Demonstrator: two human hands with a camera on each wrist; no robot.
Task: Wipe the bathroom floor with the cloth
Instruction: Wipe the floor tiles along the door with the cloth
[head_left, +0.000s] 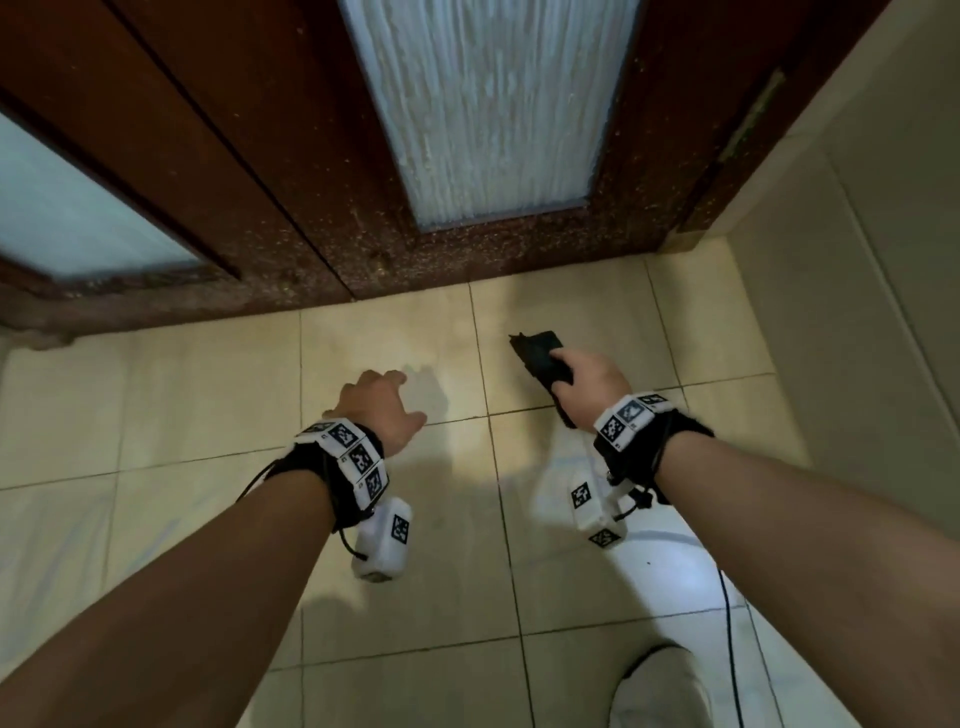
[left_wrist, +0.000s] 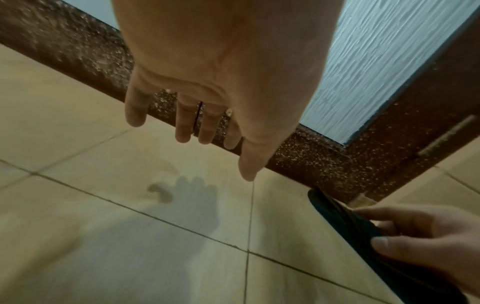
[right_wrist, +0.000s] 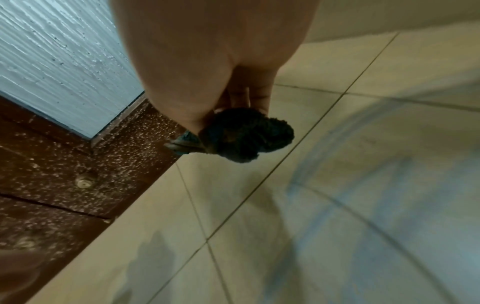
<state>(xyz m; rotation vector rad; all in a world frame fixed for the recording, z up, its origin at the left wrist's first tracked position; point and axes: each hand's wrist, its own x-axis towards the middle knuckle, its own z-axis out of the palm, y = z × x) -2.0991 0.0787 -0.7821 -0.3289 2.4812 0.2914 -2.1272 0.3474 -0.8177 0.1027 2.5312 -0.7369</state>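
Observation:
A dark folded cloth (head_left: 540, 358) hangs above the beige tiled floor (head_left: 395, 343) near the door. My right hand (head_left: 587, 379) grips it, fingers and thumb curled round the fabric; the left wrist view shows the same cloth (left_wrist: 369, 230) held between thumb and fingers of that hand (left_wrist: 426, 240). From the right wrist, the cloth (right_wrist: 246, 135) bunches below the curled fingers. My left hand (head_left: 379, 405) hovers over the floor to the left of the cloth, holding nothing. Its fingers (left_wrist: 184, 125) point downward and relaxed.
A dark brown wooden door (head_left: 322, 223) with a frosted glass panel (head_left: 488, 109) closes off the far side. A beige tiled wall (head_left: 852, 291) runs along the right. A white shoe (head_left: 670, 691) and a thin black cable (head_left: 727, 623) are at the lower right.

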